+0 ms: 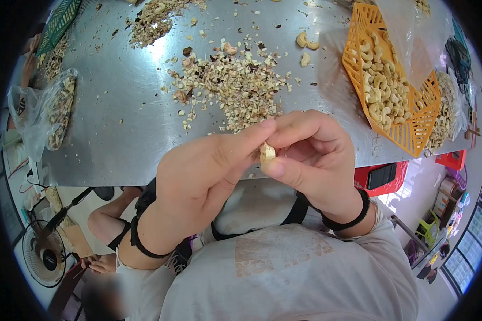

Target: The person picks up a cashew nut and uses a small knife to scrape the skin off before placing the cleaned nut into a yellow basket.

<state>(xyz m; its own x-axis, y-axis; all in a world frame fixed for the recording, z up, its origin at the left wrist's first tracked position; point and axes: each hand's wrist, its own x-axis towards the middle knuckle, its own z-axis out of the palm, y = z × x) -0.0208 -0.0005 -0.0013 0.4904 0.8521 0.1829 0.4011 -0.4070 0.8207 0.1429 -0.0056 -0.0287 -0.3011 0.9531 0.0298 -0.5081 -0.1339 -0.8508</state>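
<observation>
My left hand and my right hand meet over the table's near edge, fingertips touching. A pale cashew nut is pinched between them. The thumb and index finger of the right hand close on it, and the left fingertips press against its far side; some of those fingers are hidden. Just beyond the hands lies a loose heap of small cashew pieces and skin flakes. A few bigger cashews rest to the right of that heap.
An orange plastic basket of whole cashews stands at the right, a clear bag hanging over it. A bag of fragments lies at the left. Another crumb heap is at the back. A phone sits on a red stool below the edge.
</observation>
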